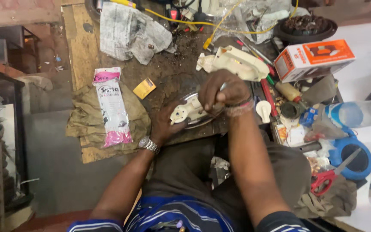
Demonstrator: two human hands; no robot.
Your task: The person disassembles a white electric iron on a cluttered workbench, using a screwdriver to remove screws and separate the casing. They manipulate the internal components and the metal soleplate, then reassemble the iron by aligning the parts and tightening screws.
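Observation:
My left hand [165, 125] holds a small cream plastic appliance part [184, 112] from below, over a round metal base plate [199, 121] at the bench's front edge. My right hand [223, 91] is fisted just above it, gripping a tool handle whose tip is hidden by my fingers. A metal watch is on my left wrist, and a thread band on my right. A cream appliance housing [238, 62] lies just behind my right hand.
A pink-and-white packet [111, 106] lies on a khaki cloth [86, 120] at left. Crumpled newspaper [130, 32] and yellow wire [220, 21] are at the back. An orange box [313, 59], screwdrivers, a plastic bottle [357, 112], a blue tape reel and red scissors [332, 174] crowd the right.

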